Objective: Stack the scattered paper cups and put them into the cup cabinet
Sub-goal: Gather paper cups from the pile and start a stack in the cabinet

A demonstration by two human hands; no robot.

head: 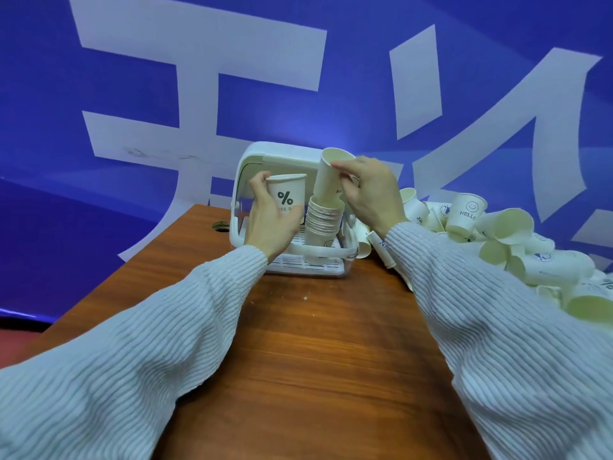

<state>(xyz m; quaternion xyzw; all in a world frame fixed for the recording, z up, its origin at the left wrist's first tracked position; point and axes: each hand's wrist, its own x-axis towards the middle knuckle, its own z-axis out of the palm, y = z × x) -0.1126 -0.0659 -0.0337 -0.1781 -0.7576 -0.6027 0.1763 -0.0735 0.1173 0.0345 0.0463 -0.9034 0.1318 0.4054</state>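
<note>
A white cup cabinet (265, 154) with a slotted tray stands open at the far end of the wooden table. Inside it rises a stack of nested paper cups (323, 220). My right hand (371, 194) grips a plain white paper cup (326, 177), tilted, its base set into the top of that stack. My left hand (270, 220) holds a white paper cup with a "%" print (287, 195) upright just left of the stack, in front of the cabinet opening. A heap of scattered paper cups (504, 237) lies to the right.
The wooden table (315, 343) stretches toward me, with a round cable hole (220, 225) left of the cabinet. A blue banner with large white characters (199, 94) fills the background. The loose cups spread along the table's right edge under my right sleeve.
</note>
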